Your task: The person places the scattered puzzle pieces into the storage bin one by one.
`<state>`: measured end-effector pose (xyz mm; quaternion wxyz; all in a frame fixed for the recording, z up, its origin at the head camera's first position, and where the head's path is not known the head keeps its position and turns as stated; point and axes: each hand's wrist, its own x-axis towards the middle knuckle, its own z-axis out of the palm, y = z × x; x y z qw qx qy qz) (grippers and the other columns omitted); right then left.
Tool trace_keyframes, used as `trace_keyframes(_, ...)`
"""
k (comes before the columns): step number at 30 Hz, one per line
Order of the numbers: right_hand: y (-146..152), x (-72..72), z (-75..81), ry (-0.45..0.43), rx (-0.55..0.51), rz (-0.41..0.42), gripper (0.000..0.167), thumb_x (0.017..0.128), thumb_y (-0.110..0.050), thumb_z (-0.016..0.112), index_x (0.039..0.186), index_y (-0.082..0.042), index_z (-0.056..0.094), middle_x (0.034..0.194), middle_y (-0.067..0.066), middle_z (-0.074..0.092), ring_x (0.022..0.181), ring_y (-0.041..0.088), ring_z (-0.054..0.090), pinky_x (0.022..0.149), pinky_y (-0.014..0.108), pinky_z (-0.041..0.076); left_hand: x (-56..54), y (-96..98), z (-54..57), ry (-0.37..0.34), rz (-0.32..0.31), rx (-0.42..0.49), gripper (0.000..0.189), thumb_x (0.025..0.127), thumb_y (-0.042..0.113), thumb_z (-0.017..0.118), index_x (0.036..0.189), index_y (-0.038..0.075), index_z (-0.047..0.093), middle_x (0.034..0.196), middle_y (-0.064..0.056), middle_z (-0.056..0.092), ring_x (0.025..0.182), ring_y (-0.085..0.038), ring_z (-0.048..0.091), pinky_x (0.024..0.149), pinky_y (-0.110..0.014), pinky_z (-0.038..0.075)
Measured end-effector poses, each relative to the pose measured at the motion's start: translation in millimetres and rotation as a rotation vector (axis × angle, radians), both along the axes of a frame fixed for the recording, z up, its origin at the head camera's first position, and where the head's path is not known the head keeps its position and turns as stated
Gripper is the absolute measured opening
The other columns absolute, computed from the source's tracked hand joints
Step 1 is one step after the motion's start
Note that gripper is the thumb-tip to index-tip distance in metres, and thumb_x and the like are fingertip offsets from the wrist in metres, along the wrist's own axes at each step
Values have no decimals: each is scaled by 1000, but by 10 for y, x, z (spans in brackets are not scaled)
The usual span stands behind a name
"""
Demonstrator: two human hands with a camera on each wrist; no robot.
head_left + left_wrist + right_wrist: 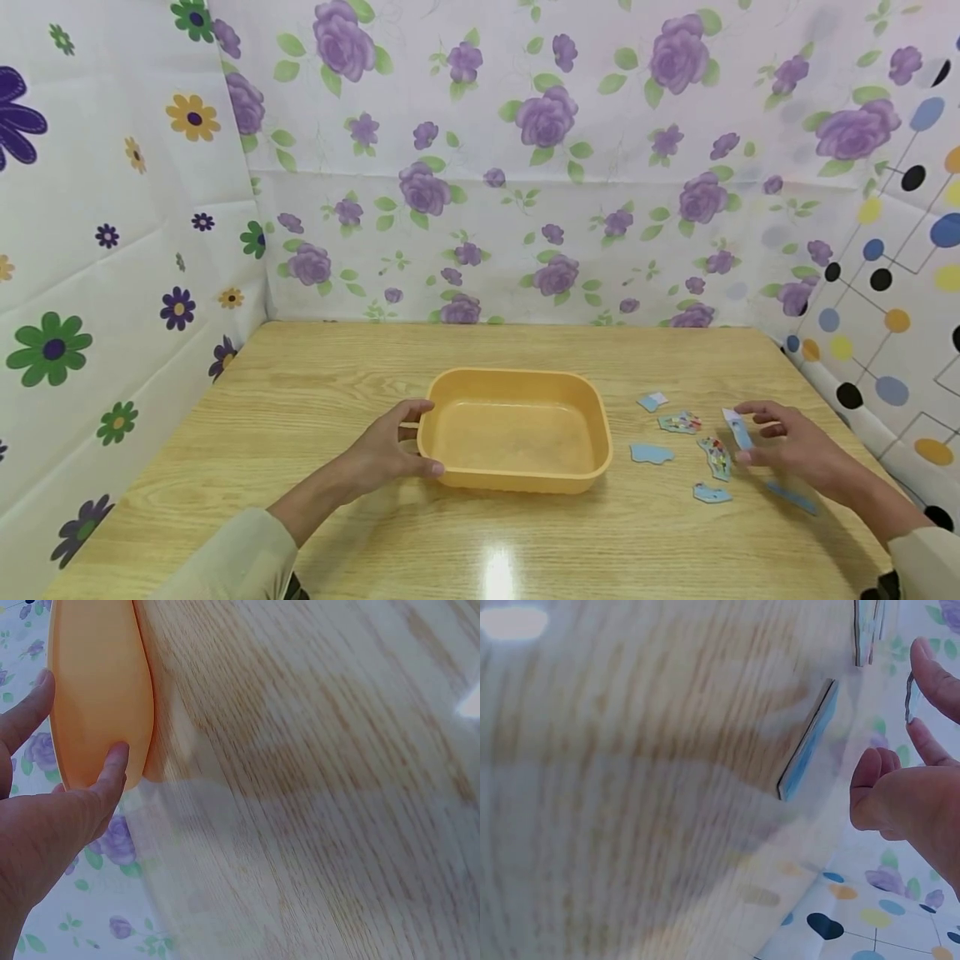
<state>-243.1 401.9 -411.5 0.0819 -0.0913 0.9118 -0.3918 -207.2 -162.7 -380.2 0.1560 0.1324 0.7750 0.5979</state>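
My left hand [382,448] grips the left end of a yellow plastic basin [517,482], thumb at its front side and fingers at the rim. In the left wrist view, the same fingers lie against the basin's wall [97,690]. On the right, my right hand [806,450] pinches a thin light-blue puzzle piece [738,431] between thumb and fingers, raised above the table. The right wrist view shows this piece [911,701] edge-on. Under that hand lies a blue strip-shaped piece [792,497]. Close by are two colourful printed pieces [715,458].
More flat pieces lie between basin and right hand: a blue one [651,453], a blue-and-white one [652,402] and a blue one nearer the front [711,493]. The wooden table [337,367] is bounded by flowered cloth [480,208] behind and patterned cloth at both sides.
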Motion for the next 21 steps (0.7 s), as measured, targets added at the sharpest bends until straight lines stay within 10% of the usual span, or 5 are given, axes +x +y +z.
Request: trace_keyframes(21,-284,-154,190,5,-36,57,72,89,-25,71,146,-5,31,142,32,24,122,50,33,81,51,50,-4,5,-1,-2,20,-21,93,74,7,84,147,-1,27,147,-26,26,131,-47,36,86,-37,56)
